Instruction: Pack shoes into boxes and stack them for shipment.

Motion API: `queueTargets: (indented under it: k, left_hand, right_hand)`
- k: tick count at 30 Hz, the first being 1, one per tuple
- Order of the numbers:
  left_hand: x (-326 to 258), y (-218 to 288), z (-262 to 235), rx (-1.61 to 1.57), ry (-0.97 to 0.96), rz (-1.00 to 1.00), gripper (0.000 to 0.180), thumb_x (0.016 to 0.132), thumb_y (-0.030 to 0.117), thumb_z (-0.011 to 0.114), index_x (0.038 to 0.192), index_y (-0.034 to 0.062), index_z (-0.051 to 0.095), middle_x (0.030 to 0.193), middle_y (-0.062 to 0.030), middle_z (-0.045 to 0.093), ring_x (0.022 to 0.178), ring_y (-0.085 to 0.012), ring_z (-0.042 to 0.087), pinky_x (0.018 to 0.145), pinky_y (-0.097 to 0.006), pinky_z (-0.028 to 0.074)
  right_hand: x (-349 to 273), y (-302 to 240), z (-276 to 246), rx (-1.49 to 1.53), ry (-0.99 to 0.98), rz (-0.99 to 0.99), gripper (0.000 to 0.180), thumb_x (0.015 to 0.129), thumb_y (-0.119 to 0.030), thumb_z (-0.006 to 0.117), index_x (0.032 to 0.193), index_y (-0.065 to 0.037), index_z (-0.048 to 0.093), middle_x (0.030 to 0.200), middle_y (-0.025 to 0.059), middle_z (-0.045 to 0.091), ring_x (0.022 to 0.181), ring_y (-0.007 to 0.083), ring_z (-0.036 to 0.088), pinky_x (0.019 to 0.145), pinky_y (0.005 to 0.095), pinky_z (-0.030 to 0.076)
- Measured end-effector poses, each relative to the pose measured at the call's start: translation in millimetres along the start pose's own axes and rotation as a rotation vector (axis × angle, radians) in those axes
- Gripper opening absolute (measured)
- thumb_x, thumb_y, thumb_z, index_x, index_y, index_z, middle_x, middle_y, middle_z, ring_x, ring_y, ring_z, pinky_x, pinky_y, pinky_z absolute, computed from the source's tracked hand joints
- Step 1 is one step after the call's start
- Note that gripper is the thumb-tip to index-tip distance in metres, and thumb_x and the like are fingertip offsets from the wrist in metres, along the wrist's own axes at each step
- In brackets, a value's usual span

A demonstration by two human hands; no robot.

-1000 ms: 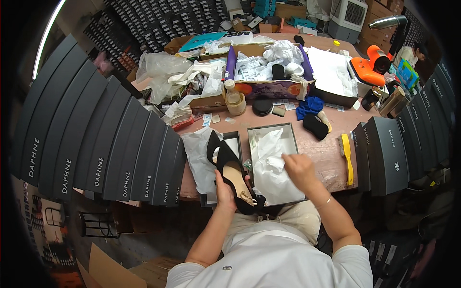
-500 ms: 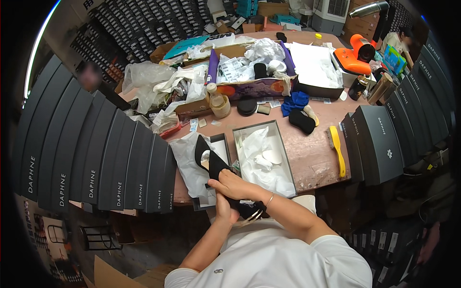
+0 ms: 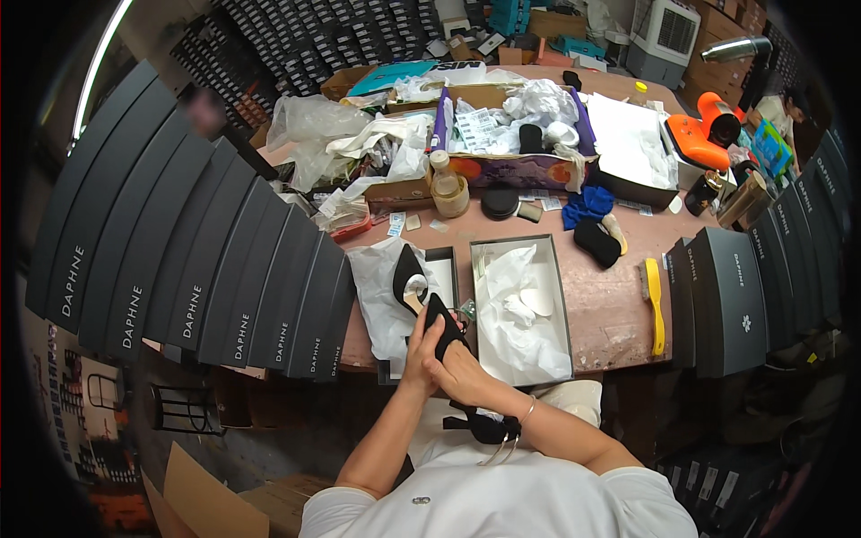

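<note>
A black pointed shoe (image 3: pixel 445 328) is held between both hands above the front edge of the table, toe pointing away from me. My left hand (image 3: pixel 420 355) is closed along the left side of its toe end. My right hand (image 3: pixel 467 375) wraps over its upper from the right. The back end with its black strap (image 3: pixel 491 428) shows below my right wrist, close to my white shirt. Beyond the toe, a matching black shoe (image 3: pixel 408 276) lies on white tissue paper (image 3: pixel 372 266) over a dark shoebox (image 3: pixel 440 260).
An open box (image 3: pixel 563 309) with tissue stands to the right. A yellow-handled brush (image 3: pixel 656 309), black sponge (image 3: pixel 596 244), blue cloth (image 3: pixel 587 205) and bottle (image 3: pixel 449 190) lie around. Dark shoeboxes (image 3: pixel 202 260) line the left; more shoeboxes (image 3: pixel 725 296) stand right. Another person (image 3: pixel 778 112) is at far right.
My left hand has slid forward from under the shoe to the side of its toe. The shoe is turned slightly, and the whole view has shifted.
</note>
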State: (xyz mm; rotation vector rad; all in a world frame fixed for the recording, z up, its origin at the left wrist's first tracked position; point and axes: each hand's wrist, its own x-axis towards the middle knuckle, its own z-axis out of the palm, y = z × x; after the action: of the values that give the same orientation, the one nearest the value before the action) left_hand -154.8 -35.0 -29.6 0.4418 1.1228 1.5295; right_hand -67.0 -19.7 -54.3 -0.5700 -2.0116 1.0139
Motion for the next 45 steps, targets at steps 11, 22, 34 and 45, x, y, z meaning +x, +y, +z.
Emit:
queueTargets:
  k: [11, 22, 34, 45]
  left_hand:
    - [-4, -13, -19, 0.018, -0.188, -0.089, 0.047, 0.092, 0.022, 0.055, 0.132, -0.0008, 0.044, 0.114, -0.0157, 0.060, 0.098, -0.0213, 0.063, 0.084, -0.033, 0.053]
    - [-55, -55, 0, -0.176, -0.283, -0.349, 0.064, 0.094, 0.054, 0.044, 0.135, 0.0046, 0.040, 0.125, -0.0141, 0.054, 0.109, -0.0278, 0.057, 0.081, -0.042, 0.054]
    - [-54, -36, 40, -0.223, -0.011, -0.261, 0.070, 0.093, 0.061, 0.040, 0.138, 0.0076, 0.034, 0.136, -0.0067, 0.043, 0.130, -0.0175, 0.035, 0.108, -0.034, 0.027]
    - [-39, -34, -6, -0.094, -0.145, -0.471, 0.043, 0.093, 0.027, 0.050, 0.126, -0.0012, 0.049, 0.108, -0.0139, 0.062, 0.088, -0.0223, 0.065, 0.079, -0.034, 0.055]
  right_hand:
    - [-60, -20, -76, 0.328, -0.654, 0.341, 0.065, 0.099, -0.042, 0.040, 0.140, 0.008, 0.031, 0.145, 0.0304, 0.029, 0.137, 0.0356, 0.029, 0.113, 0.0368, 0.022]
    - [-6, 113, -154, -1.105, -0.153, 0.066, 0.010, 0.075, -0.010, 0.065, 0.083, -0.005, 0.063, 0.096, 0.0127, 0.063, 0.108, 0.0270, 0.057, 0.104, 0.0497, 0.034]
    - [-21, -3, -73, -0.447, -0.112, 0.117, 0.017, 0.077, -0.015, 0.067, 0.079, -0.006, 0.052, 0.073, 0.0104, 0.054, 0.061, 0.0318, 0.059, 0.052, 0.0393, 0.048]
    - [-11, 97, -132, -0.758, -0.227, 0.313, 0.049, 0.075, -0.011, 0.069, 0.120, -0.002, 0.053, 0.096, 0.0174, 0.063, 0.089, 0.0334, 0.062, 0.076, 0.0432, 0.050]
